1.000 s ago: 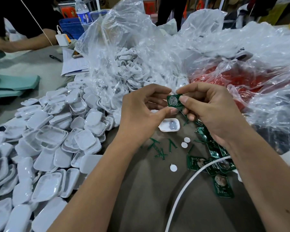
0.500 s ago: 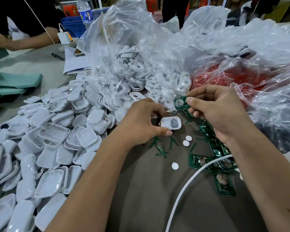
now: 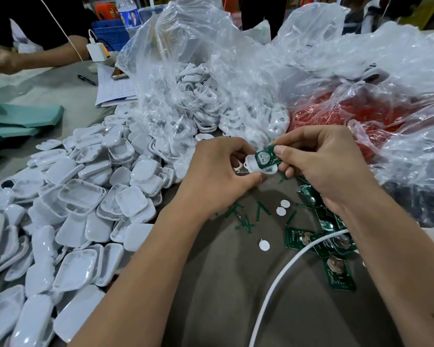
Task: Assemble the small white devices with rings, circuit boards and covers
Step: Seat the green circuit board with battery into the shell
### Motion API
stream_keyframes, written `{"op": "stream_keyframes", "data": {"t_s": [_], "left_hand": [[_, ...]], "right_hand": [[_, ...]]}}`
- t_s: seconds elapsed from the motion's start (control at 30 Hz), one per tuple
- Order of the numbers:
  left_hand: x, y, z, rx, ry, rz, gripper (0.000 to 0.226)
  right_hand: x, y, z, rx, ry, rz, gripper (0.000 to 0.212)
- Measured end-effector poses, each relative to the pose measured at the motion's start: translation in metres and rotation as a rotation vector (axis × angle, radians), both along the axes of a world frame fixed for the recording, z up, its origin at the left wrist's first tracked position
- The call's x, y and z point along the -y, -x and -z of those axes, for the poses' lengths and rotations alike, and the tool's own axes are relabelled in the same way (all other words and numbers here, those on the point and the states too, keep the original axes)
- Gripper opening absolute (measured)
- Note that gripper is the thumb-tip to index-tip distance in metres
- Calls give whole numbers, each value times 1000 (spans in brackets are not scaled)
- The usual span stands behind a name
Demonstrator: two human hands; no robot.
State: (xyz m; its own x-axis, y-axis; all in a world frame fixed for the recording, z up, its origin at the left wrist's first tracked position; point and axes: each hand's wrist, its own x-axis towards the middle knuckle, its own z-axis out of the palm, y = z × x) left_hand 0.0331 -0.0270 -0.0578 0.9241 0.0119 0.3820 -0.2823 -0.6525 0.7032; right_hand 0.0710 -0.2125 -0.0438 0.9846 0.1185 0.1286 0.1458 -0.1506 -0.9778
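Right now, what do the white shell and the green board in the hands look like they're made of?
White shell: likely moulded plastic, glossy, with highlights like the pile's. Green board: seemingly rigid printed circuit laminate, green coated, carrying a round silvery metal disc.

A grey-brown worktop (image 3: 211, 296) carries a heap of white covers (image 3: 80, 214), loose green circuit boards (image 3: 336, 271), small white discs (image 3: 264, 245), green offcuts (image 3: 243, 219), clear plastic bags (image 3: 211, 71) and papers (image 3: 113, 88).

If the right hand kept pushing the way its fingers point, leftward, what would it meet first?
Probably the white device shell held by the left hand: the right hand pinches a circuit board already overlapping it, though depth is unclear.
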Motion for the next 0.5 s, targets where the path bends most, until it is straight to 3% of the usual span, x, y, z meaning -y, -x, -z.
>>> {"op": "stream_keyframes", "data": {"t_s": [0.5], "left_hand": [[4,-1,-2,51,15,-14,29]], "right_hand": [[-1,1,-2,-17,-44,3,11]]}}
